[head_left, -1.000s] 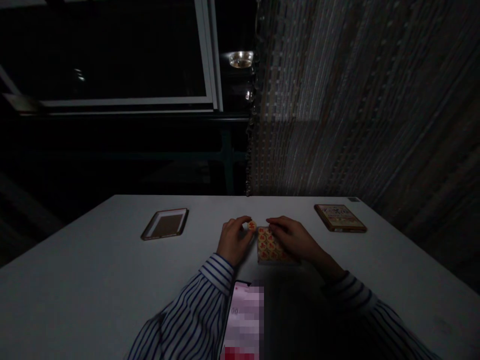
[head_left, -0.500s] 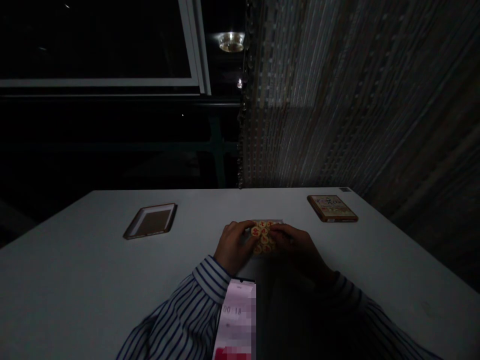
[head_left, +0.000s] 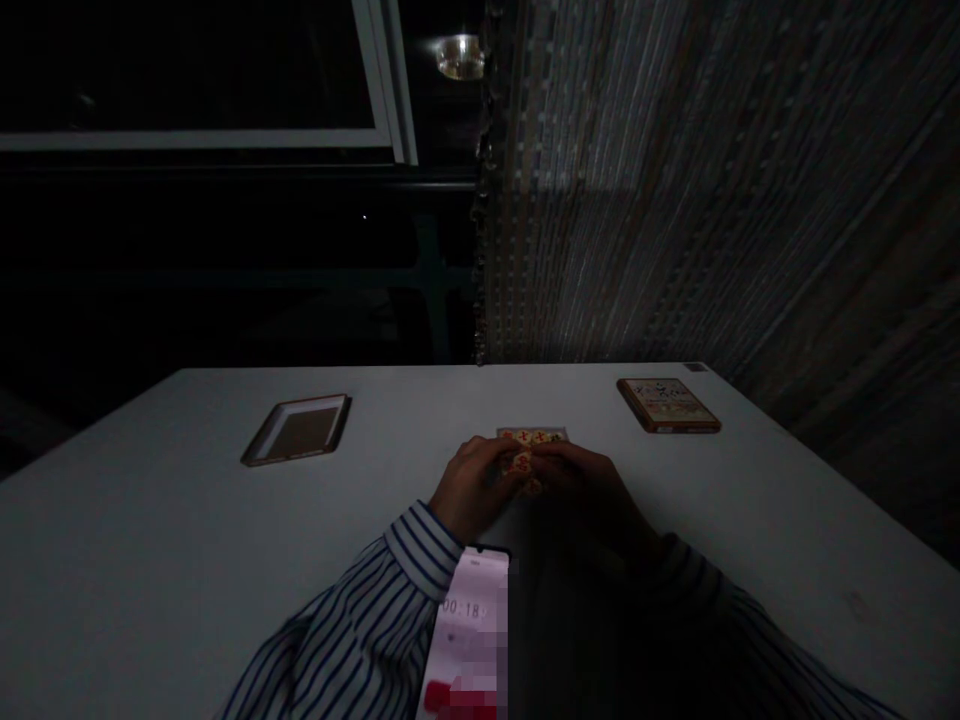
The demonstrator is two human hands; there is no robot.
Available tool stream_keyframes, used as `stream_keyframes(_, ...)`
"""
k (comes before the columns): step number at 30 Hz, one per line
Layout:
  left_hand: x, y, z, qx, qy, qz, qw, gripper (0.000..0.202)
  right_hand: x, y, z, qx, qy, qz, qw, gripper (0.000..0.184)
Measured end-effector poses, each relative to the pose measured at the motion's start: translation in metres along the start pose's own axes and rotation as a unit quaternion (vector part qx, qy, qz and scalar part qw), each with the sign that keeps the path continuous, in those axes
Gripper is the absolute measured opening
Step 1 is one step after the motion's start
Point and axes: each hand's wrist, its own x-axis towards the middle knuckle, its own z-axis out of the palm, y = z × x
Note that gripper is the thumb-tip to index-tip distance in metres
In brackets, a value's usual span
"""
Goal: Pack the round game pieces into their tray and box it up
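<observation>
Round xiangqi pieces (head_left: 540, 437) with red characters lie in a shallow clear tray (head_left: 568, 435) in the middle of the table. My left hand (head_left: 474, 487) is curled over the tray's left side, thumb and forefinger closed about one xiangqi piece (head_left: 520, 462). From the other side my right hand (head_left: 585, 490) reaches in, deep in shadow. Its fingers are bent together and meet the left fingertips above the pieces; what they hold is hidden. Both hands cover most of the tray.
A lit phone (head_left: 472, 620) showing a timer lies by my left forearm. On the white table (head_left: 187, 520) sit an open box lid or shallow tray (head_left: 304, 432) at the left and a flat printed box (head_left: 670, 403) at the right. A string curtain (head_left: 600, 200) hangs behind.
My hands have drawn closer together over the tray and now cover more of the pieces. The right fingers have moved left to the left fingertips. The view has tilted down slightly.
</observation>
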Motion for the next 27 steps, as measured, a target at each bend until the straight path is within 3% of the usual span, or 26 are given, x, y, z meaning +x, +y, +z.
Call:
stream_keyframes(10, -0.003, 0.004, -0.003, -0.019, 0.01, 0.02, 1.0, 0.028, 0.002, -0.001, 0.003, 0.093, 0.014, 0.043, 0.995, 0.02)
stream_keyframes(18, -0.005, -0.004, -0.003, -0.038, 0.007, -0.022, 0.999, 0.027, 0.001, -0.003, 0.002, 0.073, 0.038, 0.037, 0.996, 0.02)
stream_keyframes(22, -0.007, -0.006, 0.001, -0.13, -0.011, -0.067, 0.989, 0.028, 0.0, -0.004, 0.003, 0.068, 0.039, 0.019, 0.997, 0.019)
stream_keyframes(27, -0.006, 0.0, 0.003, -0.296, -0.024, -0.149, 0.943, 0.027, -0.001, -0.003, 0.005, 0.059, 0.046, 0.014, 0.997, 0.017)
